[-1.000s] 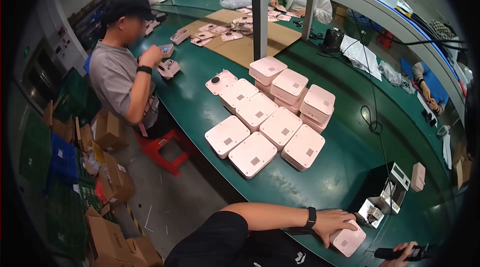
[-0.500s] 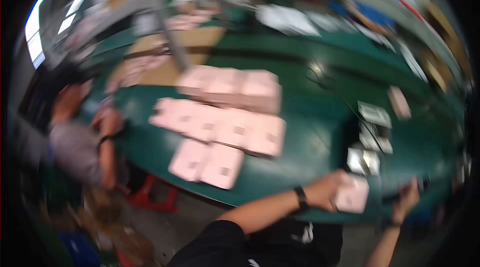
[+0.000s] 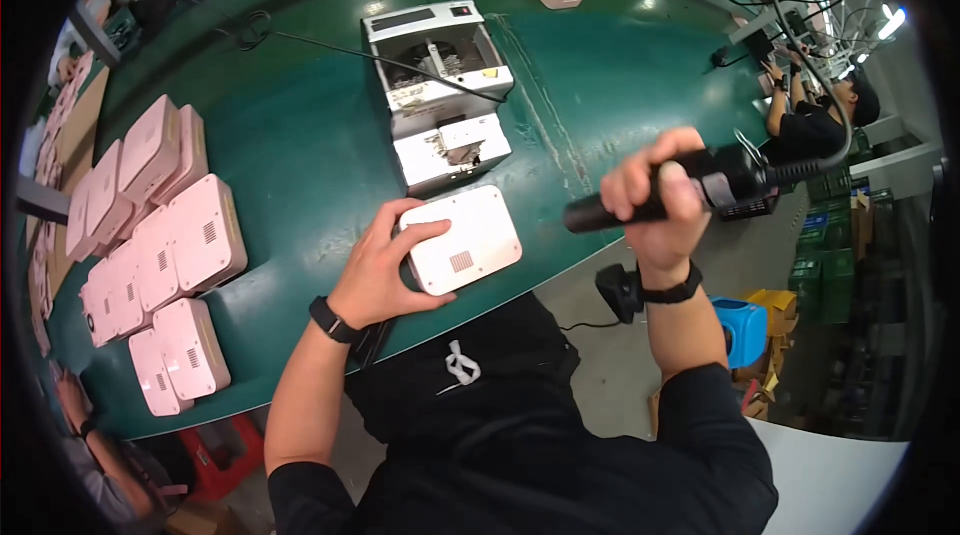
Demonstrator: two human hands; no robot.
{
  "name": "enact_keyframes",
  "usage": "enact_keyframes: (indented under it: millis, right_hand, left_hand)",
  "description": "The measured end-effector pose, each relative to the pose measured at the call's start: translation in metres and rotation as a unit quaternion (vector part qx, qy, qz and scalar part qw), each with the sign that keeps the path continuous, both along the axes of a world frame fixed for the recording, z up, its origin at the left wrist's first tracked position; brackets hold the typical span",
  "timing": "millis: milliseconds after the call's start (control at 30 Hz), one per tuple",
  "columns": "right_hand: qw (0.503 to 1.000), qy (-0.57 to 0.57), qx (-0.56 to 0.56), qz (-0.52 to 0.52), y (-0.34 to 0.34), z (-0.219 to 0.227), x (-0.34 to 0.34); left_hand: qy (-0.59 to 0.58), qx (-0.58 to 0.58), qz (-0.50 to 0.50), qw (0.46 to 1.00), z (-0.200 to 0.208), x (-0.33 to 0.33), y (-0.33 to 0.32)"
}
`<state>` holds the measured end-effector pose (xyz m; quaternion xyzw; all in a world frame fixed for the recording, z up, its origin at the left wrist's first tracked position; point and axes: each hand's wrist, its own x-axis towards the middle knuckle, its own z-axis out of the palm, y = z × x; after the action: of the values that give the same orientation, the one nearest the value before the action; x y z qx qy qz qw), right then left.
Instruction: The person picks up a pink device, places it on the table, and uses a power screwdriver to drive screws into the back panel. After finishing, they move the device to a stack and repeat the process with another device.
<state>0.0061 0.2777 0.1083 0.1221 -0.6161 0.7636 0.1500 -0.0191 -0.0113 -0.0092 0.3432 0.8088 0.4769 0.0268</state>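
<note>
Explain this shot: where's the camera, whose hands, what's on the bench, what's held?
The camera sits on a person's head and looks down through a fisheye lens, so straight edges bend. The two forearms from below are that person's own. The left hand lies on a pale pink case at the near edge of the green bench. The right hand grips a black power screwdriver with a cable, held above the bench edge. Behind the case stands a small grey box machine. More pink cases are stacked at the left. Another worker is at the far right.
</note>
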Motion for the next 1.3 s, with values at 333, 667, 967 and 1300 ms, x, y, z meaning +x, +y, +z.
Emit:
enact_keyframes:
  millis: [333, 667, 967, 1300]
  right_hand:
    - [0.68, -0.186, 0.418, -0.573, 0.16, -0.049, 0.296]
    - [0.976, 0.019, 0.118, -0.181, 0.013, 0.145, 0.147]
    - [0.994, 0.066, 0.077, -0.031, -0.086, 0.074, -0.062]
    - [0.997, 0.047, 0.058, -0.004, -0.083, 0.032, -0.09]
  left_hand:
    - [-0.018, 0.028, -0.035, 0.999, 0.001, -0.02, -0.01]
    - [-0.03, 0.029, -0.029, 0.999, -0.011, -0.003, -0.015]
    - [-0.026, 0.014, 0.004, 1.0, 0.007, 0.014, -0.02]
    - [0.003, 0.013, 0.146, 0.989, 0.0, 0.036, -0.003]
